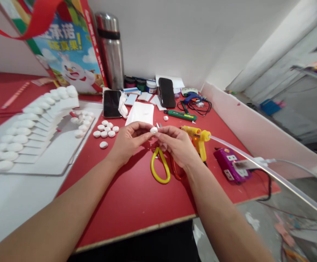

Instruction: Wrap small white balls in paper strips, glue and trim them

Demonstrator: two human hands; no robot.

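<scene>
from my remote post i have the left hand [131, 140] and the right hand [178, 142] meeting over a red table [136, 203], thumbs and fingertips narrowed on one small white piece [154, 130] between them. a slip looks the likeliest trouble: with so little to grip, uneven pressure could shoot it loose or, if soft, dent it. yellow-handled scissors [152, 168] show on the right hand's near side; whether it touches them i cannot tell, but a snag there could jolt the pinch. just right, a glue gun [201, 145] with an orange glow may burn a straying knuckle. the piece, at the table's middle, looks rounded and matte white, its detail too fine to read, much like the loose white pieces [104, 134] clustered to the left.
</scene>
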